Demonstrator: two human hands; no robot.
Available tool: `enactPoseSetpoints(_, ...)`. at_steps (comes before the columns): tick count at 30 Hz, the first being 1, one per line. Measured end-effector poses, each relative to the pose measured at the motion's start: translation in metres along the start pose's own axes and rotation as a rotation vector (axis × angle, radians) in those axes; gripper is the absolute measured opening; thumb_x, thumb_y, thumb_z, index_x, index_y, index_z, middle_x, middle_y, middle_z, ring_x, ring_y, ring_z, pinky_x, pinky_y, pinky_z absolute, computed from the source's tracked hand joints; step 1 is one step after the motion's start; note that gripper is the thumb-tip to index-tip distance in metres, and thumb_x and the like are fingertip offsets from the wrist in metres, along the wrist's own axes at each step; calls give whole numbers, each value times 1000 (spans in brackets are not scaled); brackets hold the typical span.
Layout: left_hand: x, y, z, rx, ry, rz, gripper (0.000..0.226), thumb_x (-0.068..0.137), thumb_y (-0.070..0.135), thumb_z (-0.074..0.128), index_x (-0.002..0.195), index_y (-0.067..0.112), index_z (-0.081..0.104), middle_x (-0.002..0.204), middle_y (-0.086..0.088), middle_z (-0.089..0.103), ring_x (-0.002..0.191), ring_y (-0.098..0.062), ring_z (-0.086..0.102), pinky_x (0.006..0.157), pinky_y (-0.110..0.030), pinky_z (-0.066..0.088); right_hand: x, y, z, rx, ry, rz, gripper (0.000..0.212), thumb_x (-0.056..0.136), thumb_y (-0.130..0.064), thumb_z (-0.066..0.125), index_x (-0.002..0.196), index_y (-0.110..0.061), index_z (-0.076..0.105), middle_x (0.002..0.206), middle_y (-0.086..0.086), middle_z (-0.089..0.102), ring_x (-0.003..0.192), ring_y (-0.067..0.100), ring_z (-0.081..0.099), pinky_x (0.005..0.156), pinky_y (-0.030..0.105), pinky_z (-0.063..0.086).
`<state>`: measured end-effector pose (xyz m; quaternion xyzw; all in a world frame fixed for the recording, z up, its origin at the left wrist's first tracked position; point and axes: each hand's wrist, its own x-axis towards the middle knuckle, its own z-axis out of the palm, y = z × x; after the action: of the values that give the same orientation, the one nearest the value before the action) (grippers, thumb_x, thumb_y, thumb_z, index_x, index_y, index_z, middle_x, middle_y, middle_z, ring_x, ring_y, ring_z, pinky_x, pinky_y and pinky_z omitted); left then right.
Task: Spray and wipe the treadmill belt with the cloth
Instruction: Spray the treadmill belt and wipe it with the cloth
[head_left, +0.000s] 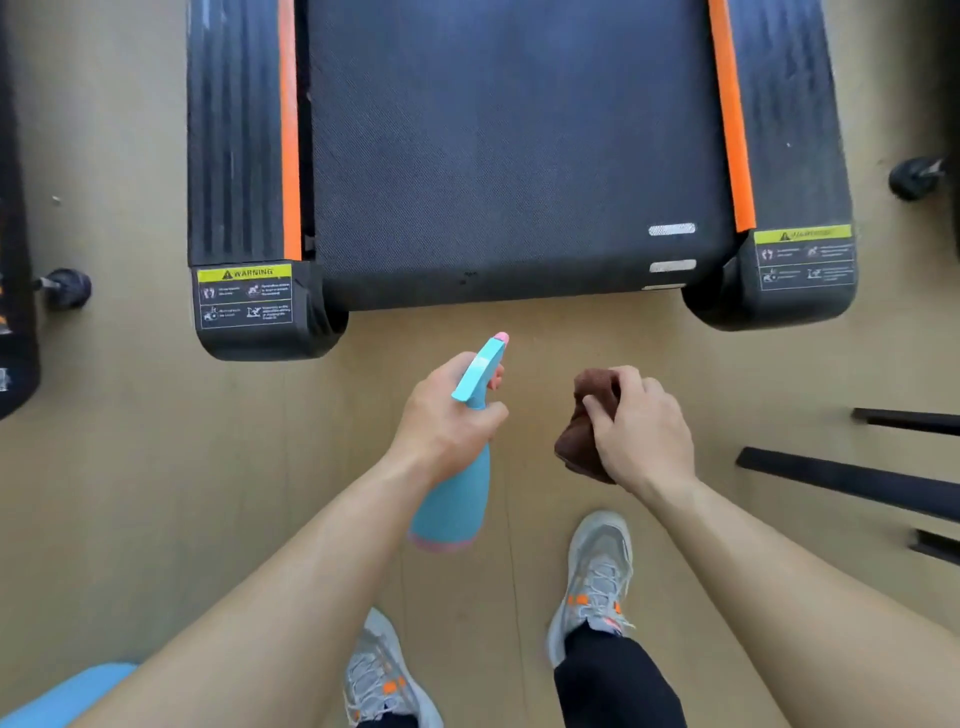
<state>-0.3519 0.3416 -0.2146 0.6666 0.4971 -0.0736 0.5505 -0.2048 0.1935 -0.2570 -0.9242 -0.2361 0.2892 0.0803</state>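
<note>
Bare forearms (291, 597) end in a left hand (441, 415) curled round the neck of the blue spray bottle (457, 493) and a right hand (644, 431) pinching the bunched brown cloth (582, 415) beside it, the treadmill belt (509, 156) lying just ahead of both, so spraying seems next: aim the nozzle (500, 339), squeeze.

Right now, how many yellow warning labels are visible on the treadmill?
2. The left warning label sits on the near left corner of the treadmill; the right warning label sits on the near right corner. More may lie beyond the picture's top edge.
</note>
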Motion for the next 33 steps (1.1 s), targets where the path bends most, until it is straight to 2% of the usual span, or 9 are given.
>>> enactPoseSetpoints(3, -6, -18, -11, -6, -12, 20, 28, 73, 27, 57, 99, 36, 63, 100, 14, 67, 83, -27, 70, 83, -47, 58, -10, -16, 14, -2, 33, -1, 32, 100, -44, 51, 125, -23, 49, 115, 6, 56, 108, 31, 52, 80, 38, 39)
enactPoseSetpoints(7, -2, -42, -21, -7, -7, 50, 25, 71, 31, 57, 95, 35, 61, 101, 14, 67, 81, -26, 70, 84, -53, 59, -10, -39, 41, 8, 71, -37, 32, 100, -43, 51, 126, -24, 50, 115, 5, 56, 106, 28, 51, 77, 37, 38)
enactPoseSetpoints(12, 18, -71, -14, -52, 43, 87, 40, 69, 33, 55, 107, 38, 64, 100, 12, 67, 81, -24, 69, 81, -56, 59, 17, -53, 77, 80, 195, -169, 32, 100, -42, 51, 127, -23, 51, 114, 5, 55, 100, 26, 49, 77, 36, 38)
enactPoseSetpoints(16, 45, -91, -10, -92, 87, 125, 48, 69, 28, 55, 116, 33, 64, 103, 12, 68, 71, -20, 71, 84, -53, 59, 58, -46, 83, 141, 338, -321, 33, 99, -38, 54, 127, -21, 52, 111, 7, 54, 101, 29, 48, 84, 39, 41)
enactPoseSetpoints(21, 82, -103, -12, -39, 82, 224, 50, 69, 24, 55, 118, 27, 64, 107, 14, 68, 65, -19, 71, 81, -39, 58, 128, -50, 67, 160, 598, -511, 34, 97, -34, 57, 126, -15, 56, 110, 16, 55, 101, 39, 50, 91, 43, 38)
enactPoseSetpoints(25, 103, -116, -22, -34, 132, 304, 52, 68, 19, 56, 118, 25, 65, 109, 13, 68, 64, -20, 71, 71, -30, 56, 174, -92, 68, 26, 759, -647, 38, 97, -42, 52, 126, -17, 57, 110, 16, 56, 99, 40, 52, 85, 46, 41)
enactPoseSetpoints(28, 112, -130, -34, -49, 206, 368, 54, 69, 16, 57, 120, 28, 66, 111, 11, 69, 65, -23, 72, 71, -31, 57, 184, -132, 94, -155, 862, -809, 38, 98, -48, 49, 119, -19, 60, 106, 14, 59, 95, 39, 55, 78, 48, 45)
enactPoseSetpoints(31, 123, -142, -42, -78, 246, 412, 55, 80, 0, 62, 125, 31, 66, 111, 10, 70, 60, -18, 70, 65, -19, 53, 182, -152, 118, -290, 967, -1039, 34, 98, -48, 51, 115, -21, 63, 102, 10, 61, 90, 36, 57, 71, 45, 43)
enactPoseSetpoints(33, 128, -152, -42, -106, 248, 424, 62, 83, -6, 59, 130, 34, 64, 111, 9, 70, 60, -20, 70, 64, -17, 52, 184, -145, 118, -357, 1031, -1127, 30, 97, -45, 53, 114, -23, 64, 100, 10, 61, 87, 35, 57, 68, 45, 43)
